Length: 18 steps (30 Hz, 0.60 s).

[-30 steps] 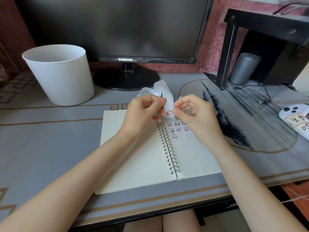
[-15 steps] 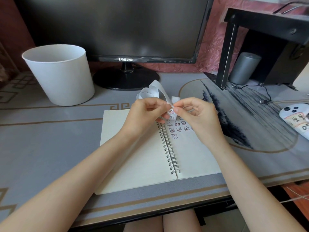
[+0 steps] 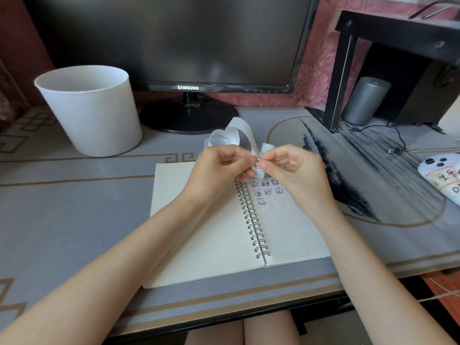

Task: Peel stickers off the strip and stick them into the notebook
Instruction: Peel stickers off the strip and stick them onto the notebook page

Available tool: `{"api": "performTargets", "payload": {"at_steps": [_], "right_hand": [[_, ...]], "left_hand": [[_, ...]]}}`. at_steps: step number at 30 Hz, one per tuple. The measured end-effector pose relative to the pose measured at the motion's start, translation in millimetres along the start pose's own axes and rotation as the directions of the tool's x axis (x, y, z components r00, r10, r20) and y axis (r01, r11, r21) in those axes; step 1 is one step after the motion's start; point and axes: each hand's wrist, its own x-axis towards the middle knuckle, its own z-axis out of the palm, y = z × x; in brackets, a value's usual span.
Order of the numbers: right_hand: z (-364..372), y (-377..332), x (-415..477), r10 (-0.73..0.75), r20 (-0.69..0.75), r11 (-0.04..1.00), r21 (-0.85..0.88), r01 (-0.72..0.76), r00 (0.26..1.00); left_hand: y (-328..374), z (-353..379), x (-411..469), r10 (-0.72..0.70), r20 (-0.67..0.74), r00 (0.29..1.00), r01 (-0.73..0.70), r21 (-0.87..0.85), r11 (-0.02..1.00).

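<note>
- My left hand (image 3: pixel 219 168) pinches the curled white strip (image 3: pixel 239 135) mid-frame, above the open notebook (image 3: pixel 199 232).
- My right hand (image 3: pixel 293 168) pinches what seems a sticker (image 3: pixel 256 166) on it.
- Stuck stickers (image 3: pixel 267 191) sit on the right page.

"SAMSUNG" on the monitor (image 3: pixel 174 41) bezel

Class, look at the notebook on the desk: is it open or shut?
Open. The notebook lies flat with both pages showing either side of the spiral binding, stickers on the right page.
</note>
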Motion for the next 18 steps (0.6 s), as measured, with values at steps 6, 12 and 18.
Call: {"api": "performTargets", "payload": {"at_steps": [6, 12, 18], "right_hand": [[-1.4, 0.7, 0.6, 0.025, 0.020, 1.000, -0.018, -0.025, 0.999], [-1.7, 1.3, -3.3, -0.047, 0.045, 0.975, -0.213, 0.055, 0.998], [-2.6, -0.1, -6.3, -0.177, 0.082, 0.936, -0.294, 0.194, 0.981]], "left_hand": [[2.1, 1.6, -1.2, -0.022, 0.009, 1.000, 0.022, 0.009, 1.000], [1.9, 1.4, -0.6, -0.058, -0.020, 0.998, 0.058, -0.004, 0.998], [0.5, 0.4, 0.3, -0.060, -0.051, 0.997, 0.061, 0.027, 0.998]]}}
